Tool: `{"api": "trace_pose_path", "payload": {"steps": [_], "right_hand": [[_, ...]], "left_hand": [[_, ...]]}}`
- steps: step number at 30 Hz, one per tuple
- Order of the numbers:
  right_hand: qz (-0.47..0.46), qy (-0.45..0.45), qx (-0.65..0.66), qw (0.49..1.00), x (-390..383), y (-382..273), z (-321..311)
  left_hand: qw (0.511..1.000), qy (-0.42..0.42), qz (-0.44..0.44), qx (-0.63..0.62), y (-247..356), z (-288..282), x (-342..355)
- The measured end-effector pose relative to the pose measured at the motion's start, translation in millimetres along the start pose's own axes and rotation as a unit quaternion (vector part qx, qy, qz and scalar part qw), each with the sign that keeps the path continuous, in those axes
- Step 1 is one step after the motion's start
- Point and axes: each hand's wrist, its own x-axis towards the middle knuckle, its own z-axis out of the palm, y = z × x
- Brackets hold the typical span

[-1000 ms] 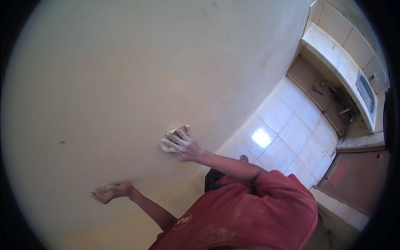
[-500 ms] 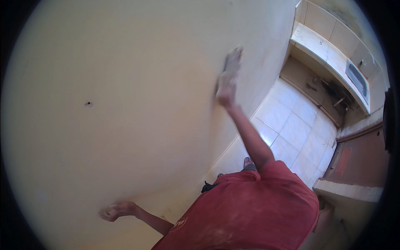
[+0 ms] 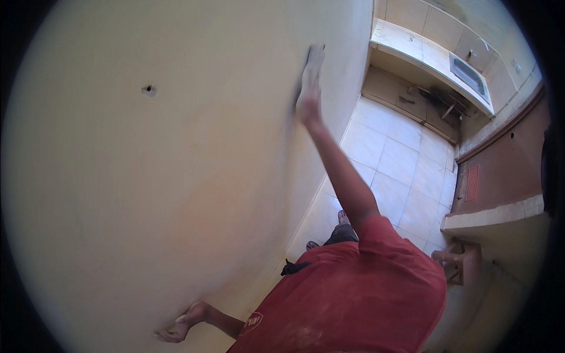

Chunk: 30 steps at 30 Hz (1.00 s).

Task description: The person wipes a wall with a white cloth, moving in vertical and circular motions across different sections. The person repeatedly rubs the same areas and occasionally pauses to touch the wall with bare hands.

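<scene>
My right arm reaches up along a plain cream wall [image 3: 194, 176]. At its end my right hand [image 3: 310, 85], pale with dust, presses lengthwise against the wall, fingers together and pointing up. A thin dark strip shows between the hand and the wall; it may be a flat pad or sheet, but its kind is hidden. Low on the left, my left hand [image 3: 178, 327] is close by the same wall, its fingers apart and loosely bent, with nothing visible in it. Whether it touches the wall I cannot tell.
A small hole [image 3: 149, 90] marks the wall at upper left. Pale floor tiles [image 3: 394, 159] run along the wall's foot to a tiled counter [image 3: 406, 44] with a metal sink [image 3: 468, 76]. At right are a brown door [image 3: 506, 159] and a brown stool [image 3: 465, 262].
The view has shifted, so the hole sits higher and the counter further left. My right hand still presses on the wall. My left hand's fingers look more spread, and more of the stool shows.
</scene>
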Motion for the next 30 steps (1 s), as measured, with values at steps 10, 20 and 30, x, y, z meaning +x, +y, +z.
{"api": "trace_pose_path", "payload": {"steps": [10,20,30], "right_hand": [[-0.045,-0.127,-0.031,0.990,-215,-64,25],[-0.118,0.009,-0.036,0.992,-2,-60,20],[-0.121,-0.145,-0.049,0.981,-278,-39,27]], "left_hand": [[0.996,0.019,-0.022,-0.086,-8,2,-12],[0.994,0.006,-0.038,-0.099,-25,-7,-22],[0.990,0.017,-0.082,-0.116,-20,6,-27]]}}
